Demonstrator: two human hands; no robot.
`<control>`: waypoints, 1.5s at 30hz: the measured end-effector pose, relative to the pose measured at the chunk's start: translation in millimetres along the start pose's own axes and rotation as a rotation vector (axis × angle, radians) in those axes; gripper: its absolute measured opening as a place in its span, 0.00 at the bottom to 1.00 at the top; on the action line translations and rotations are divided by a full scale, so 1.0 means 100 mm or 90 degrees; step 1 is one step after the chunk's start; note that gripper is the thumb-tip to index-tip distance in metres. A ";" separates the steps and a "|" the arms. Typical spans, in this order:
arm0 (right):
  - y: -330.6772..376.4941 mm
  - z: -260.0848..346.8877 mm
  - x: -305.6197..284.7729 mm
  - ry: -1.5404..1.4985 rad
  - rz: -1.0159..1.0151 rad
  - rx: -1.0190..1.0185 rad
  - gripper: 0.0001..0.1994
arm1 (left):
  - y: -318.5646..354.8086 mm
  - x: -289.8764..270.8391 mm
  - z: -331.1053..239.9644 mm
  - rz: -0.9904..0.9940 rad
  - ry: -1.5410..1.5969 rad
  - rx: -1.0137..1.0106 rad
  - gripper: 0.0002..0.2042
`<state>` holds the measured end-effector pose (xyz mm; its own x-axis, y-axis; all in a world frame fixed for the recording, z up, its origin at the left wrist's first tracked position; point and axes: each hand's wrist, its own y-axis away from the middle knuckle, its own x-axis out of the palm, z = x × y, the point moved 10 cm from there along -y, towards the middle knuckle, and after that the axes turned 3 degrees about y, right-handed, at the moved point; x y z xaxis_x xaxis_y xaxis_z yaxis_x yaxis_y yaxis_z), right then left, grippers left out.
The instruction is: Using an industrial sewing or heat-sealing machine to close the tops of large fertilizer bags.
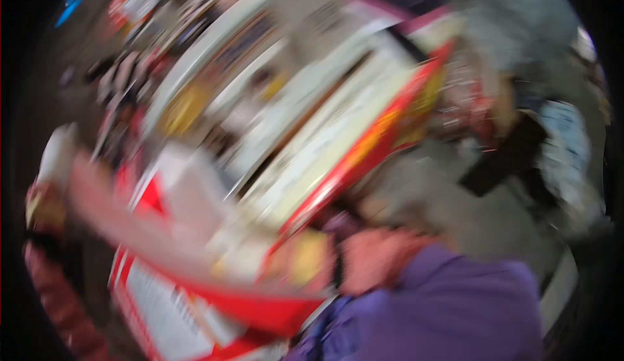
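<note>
Stretching between the two hands is a red-and-white pack, low in the view, its red edge bowing from the left hand down toward the right hand. The left hand stands upright at its far left end; the right hand lies over it, fingers toward the left, black band at the wrist. The blur is heavy, so I cannot tell whether either hand is closed on the pack or only touching it.

Beyond the right hand a red-and-yellow pack slants up to the right. Behind, a white tub holds a yellow packet. At right, a dark brown piece lies beside a pale-blue bag.
</note>
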<state>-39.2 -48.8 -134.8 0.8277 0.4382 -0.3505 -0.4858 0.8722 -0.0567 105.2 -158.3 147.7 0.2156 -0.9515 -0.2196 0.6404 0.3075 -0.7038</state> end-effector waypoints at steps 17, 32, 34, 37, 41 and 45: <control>0.86 -1.27 0.13 -0.062 0.029 0.155 0.16 | 0.24 0.56 -2.89 0.130 0.351 0.117 0.06; 0.86 -0.73 -0.07 0.023 -0.060 0.241 0.19 | 2.09 1.53 -1.56 0.372 0.937 -0.316 0.08; 0.89 -0.82 -0.05 0.104 -0.073 0.203 0.17 | 2.36 1.69 -1.65 0.517 1.185 -0.754 0.08; 0.96 -0.83 -0.06 0.107 -0.092 0.198 0.11 | 1.97 1.35 -1.62 0.489 0.760 -0.140 0.07; 0.87 -0.53 -0.16 0.233 -0.037 0.216 0.06 | 2.06 1.22 -1.56 0.695 0.523 -0.043 0.10; 0.90 -0.41 0.14 0.417 0.196 0.126 0.07 | 2.10 1.21 -1.62 0.730 0.602 -0.121 0.13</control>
<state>-83.0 26.9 -183.5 0.2964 0.5040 -0.8113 -0.5571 0.7812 0.2818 146.8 -210.5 -136.1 -0.0702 0.1211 -0.9902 0.3395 0.9363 0.0904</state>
